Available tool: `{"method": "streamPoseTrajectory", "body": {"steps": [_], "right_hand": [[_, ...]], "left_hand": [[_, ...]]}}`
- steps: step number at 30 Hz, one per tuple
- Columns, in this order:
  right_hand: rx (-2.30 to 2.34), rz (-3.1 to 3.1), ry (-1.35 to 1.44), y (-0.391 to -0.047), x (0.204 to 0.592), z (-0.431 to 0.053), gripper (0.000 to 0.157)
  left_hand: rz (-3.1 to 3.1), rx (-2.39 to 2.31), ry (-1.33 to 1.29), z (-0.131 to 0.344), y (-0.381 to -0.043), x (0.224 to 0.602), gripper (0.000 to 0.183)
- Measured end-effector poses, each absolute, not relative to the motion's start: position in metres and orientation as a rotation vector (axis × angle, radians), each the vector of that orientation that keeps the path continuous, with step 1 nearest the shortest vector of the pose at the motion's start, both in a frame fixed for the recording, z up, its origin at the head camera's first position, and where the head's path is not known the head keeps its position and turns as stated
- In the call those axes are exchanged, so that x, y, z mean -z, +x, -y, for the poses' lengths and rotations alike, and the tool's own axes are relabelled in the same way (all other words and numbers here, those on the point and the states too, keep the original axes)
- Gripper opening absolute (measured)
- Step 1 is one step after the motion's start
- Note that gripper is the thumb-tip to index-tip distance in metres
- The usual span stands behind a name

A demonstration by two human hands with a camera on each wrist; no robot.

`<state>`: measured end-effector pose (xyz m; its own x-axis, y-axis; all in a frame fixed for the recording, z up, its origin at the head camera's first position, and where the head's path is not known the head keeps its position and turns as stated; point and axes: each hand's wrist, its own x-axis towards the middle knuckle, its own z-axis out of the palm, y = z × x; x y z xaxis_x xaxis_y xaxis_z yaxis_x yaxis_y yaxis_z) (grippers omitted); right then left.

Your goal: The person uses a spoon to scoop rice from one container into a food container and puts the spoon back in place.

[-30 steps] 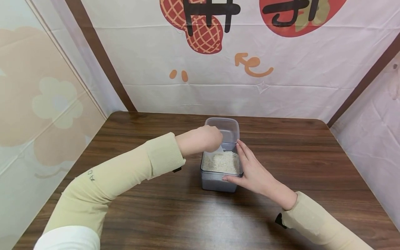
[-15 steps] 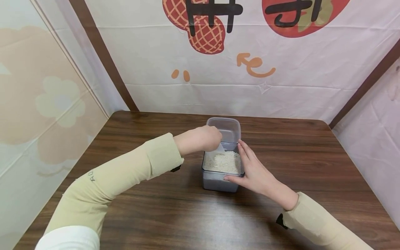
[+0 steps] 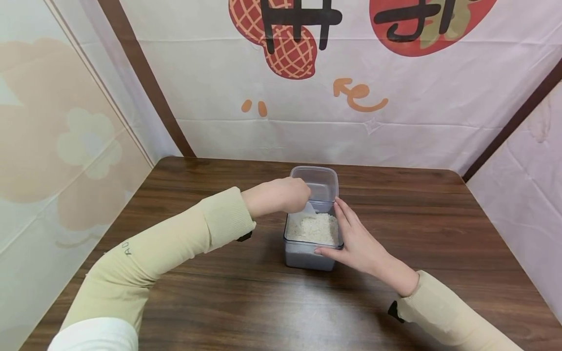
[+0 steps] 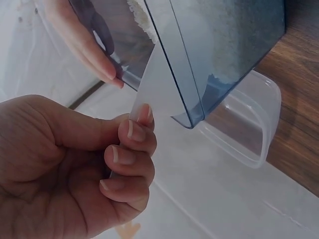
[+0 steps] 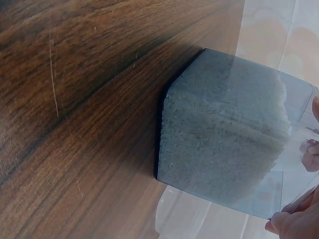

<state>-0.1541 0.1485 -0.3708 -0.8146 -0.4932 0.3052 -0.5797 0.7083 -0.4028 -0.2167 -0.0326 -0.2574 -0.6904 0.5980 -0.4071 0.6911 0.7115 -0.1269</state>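
Note:
A square, bluish see-through container (image 3: 309, 257) stands upright on the table, filled well up with white rice (image 3: 317, 229). My left hand (image 3: 290, 196) is over its back left part and pinches a translucent white plastic scoop (image 4: 157, 87). The scoop's blade reaches down inside the container to the rice; its lower edge is partly hidden. In the left wrist view, thumb and curled fingers of the left hand (image 4: 94, 164) close on the scoop's end. My right hand (image 3: 357, 243) grips the container's right side, thumb on the front wall and fingers near the back right corner.
Directly behind the rice container is a clear plastic box (image 3: 322, 175) with a rounded rim. Both stand toward the back of the dark wood table (image 3: 228, 292). A printed cloth wall (image 3: 307, 131) rises behind the table, with more cloth at both sides.
The left hand has drawn very slightly to the left over the container, with the scoop still in the rice. The right hand keeps its place. The head view has shifted a little.

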Motion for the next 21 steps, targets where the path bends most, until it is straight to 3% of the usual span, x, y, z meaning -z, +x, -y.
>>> {"method": "streamPoseTrajectory", "body": {"steps": [21], "right_hand": [[-0.71, 2.741, 0.84, -0.139, 0.371, -0.141, 0.108]], "left_hand": [[-2.503, 0.405, 1.03, 0.038, -0.207, 0.251, 0.028]]}}
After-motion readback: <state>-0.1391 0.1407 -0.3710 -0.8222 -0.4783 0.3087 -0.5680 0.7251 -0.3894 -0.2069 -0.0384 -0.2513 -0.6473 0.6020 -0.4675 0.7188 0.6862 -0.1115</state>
